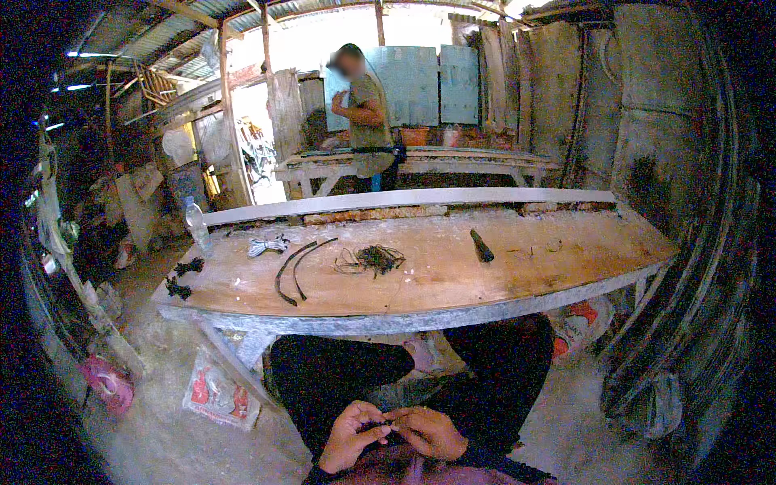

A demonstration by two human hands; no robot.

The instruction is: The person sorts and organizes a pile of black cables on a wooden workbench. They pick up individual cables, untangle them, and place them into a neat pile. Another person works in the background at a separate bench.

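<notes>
Over my lap, my left hand (356,432) and my right hand (431,432) meet, thumbs and fingers pinched together at one spot. A small dark thing shows between the fingertips, too small and blurred to name. On the wooden table (453,291) ahead lies a tangle of dark strands (378,259). Two dark curved strips (289,273) lie left of it, with a bundle of white and grey cord (267,246) behind them. Small black bundles (184,276) sit at the left end, and a dark tapered piece (482,246) lies toward the right.
A clear plastic bottle (196,222) stands at the table's far left corner. A person (368,113) stands behind, by another bench (469,160). On the floor are a printed sack (218,392) and a pink item (107,384) at left, and another sack (584,327) at right.
</notes>
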